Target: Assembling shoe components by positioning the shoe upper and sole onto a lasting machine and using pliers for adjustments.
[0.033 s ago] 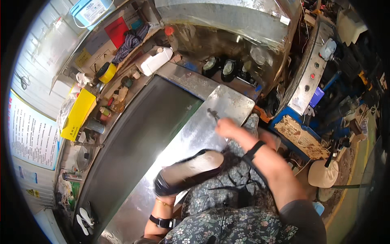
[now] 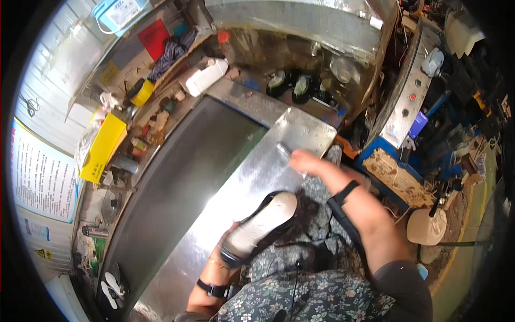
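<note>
A dark shoe [image 2: 260, 222], its pale underside turned up, lies slantwise over my lap by the metal bench top's near edge. My left hand [image 2: 226, 240] is closed around its lower end; most of the fingers are hidden behind the shoe. Above and to the right, my right hand [image 2: 304, 161] is closed on a small hammer [image 2: 284, 151], whose head is smeared by motion. The hammer is over the shiny metal plate [image 2: 252, 161], apart from the shoe. A floral apron [image 2: 300, 295] covers my lap.
Left of the plate runs a dark conveyor belt [image 2: 182, 166], with a pair of white-soled shoes [image 2: 111, 290] at its near end. Dark shoes [image 2: 301, 88] stand at the back. A cluttered shelf holds a white jug [image 2: 206, 77]. A control panel [image 2: 405, 107] stands to the right.
The shoe has swung to a steeper slant, and my left hand has shifted slightly right with it. My right hand has moved a little right, keeping the hammer.
</note>
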The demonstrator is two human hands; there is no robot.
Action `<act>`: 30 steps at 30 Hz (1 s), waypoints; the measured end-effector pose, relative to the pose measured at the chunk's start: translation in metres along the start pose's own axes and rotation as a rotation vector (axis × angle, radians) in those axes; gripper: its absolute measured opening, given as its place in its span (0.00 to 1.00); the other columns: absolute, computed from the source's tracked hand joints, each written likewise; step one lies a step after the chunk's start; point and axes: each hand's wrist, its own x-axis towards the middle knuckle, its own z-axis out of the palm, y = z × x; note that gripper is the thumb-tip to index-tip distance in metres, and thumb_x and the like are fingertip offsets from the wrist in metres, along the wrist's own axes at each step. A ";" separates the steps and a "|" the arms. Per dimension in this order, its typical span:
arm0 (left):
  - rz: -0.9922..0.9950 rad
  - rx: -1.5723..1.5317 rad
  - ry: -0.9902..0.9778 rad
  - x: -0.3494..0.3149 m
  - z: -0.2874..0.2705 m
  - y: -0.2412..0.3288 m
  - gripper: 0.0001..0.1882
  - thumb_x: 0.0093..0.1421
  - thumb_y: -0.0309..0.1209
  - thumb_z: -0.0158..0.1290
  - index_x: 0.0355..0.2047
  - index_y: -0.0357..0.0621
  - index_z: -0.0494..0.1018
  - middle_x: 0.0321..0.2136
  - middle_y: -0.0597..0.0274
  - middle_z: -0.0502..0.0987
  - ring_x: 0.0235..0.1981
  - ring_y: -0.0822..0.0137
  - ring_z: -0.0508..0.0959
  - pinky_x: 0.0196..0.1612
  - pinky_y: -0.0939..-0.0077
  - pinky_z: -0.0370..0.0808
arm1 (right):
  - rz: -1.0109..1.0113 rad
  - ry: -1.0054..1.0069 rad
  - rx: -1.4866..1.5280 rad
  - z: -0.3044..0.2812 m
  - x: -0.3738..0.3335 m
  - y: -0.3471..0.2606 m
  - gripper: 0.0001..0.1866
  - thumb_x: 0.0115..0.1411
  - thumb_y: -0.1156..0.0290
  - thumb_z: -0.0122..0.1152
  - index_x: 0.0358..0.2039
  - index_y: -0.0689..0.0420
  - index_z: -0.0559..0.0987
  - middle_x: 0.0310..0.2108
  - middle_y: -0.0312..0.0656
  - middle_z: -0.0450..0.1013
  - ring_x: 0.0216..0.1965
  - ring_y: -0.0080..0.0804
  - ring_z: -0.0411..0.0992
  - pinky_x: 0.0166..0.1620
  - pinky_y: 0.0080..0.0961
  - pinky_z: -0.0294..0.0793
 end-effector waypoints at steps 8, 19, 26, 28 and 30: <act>-0.365 0.889 -1.082 0.100 0.091 -0.069 0.37 0.56 0.42 0.62 0.60 0.33 0.62 0.55 0.51 0.69 0.54 0.67 0.70 0.55 0.74 0.68 | -0.122 0.353 0.564 -0.038 -0.273 0.046 0.17 0.69 0.58 0.47 0.30 0.59 0.70 0.23 0.35 0.70 0.20 0.19 0.67 0.25 0.17 0.69; -0.339 1.156 -1.087 0.119 0.136 -0.127 0.49 0.53 0.49 0.65 0.63 0.27 0.55 0.59 0.42 0.65 0.59 0.56 0.68 0.60 0.70 0.66 | 0.196 0.136 0.525 0.074 -0.433 0.086 0.16 0.68 0.61 0.51 0.46 0.61 0.74 0.31 0.35 0.72 0.35 0.22 0.69 0.41 0.23 0.69; -0.106 1.230 -0.967 0.102 0.128 -0.135 0.48 0.55 0.49 0.62 0.63 0.26 0.55 0.60 0.39 0.63 0.61 0.53 0.66 0.61 0.72 0.64 | 0.176 -0.090 0.297 0.038 -0.404 0.087 0.18 0.68 0.57 0.51 0.39 0.62 0.73 0.29 0.36 0.71 0.31 0.25 0.70 0.38 0.28 0.70; 0.005 1.302 -0.933 0.102 0.130 -0.133 0.47 0.55 0.50 0.62 0.62 0.27 0.56 0.59 0.39 0.66 0.59 0.52 0.68 0.60 0.71 0.65 | 0.075 -0.096 0.077 0.040 -0.386 0.084 0.16 0.69 0.58 0.50 0.35 0.61 0.71 0.27 0.35 0.69 0.28 0.25 0.69 0.34 0.28 0.71; -0.258 1.279 -0.865 0.103 0.130 -0.131 0.45 0.55 0.50 0.61 0.61 0.29 0.60 0.53 0.40 0.72 0.55 0.49 0.73 0.57 0.68 0.69 | 0.217 -0.008 0.761 0.052 -0.367 0.082 0.16 0.70 0.60 0.48 0.31 0.59 0.70 0.25 0.32 0.68 0.25 0.22 0.67 0.30 0.24 0.71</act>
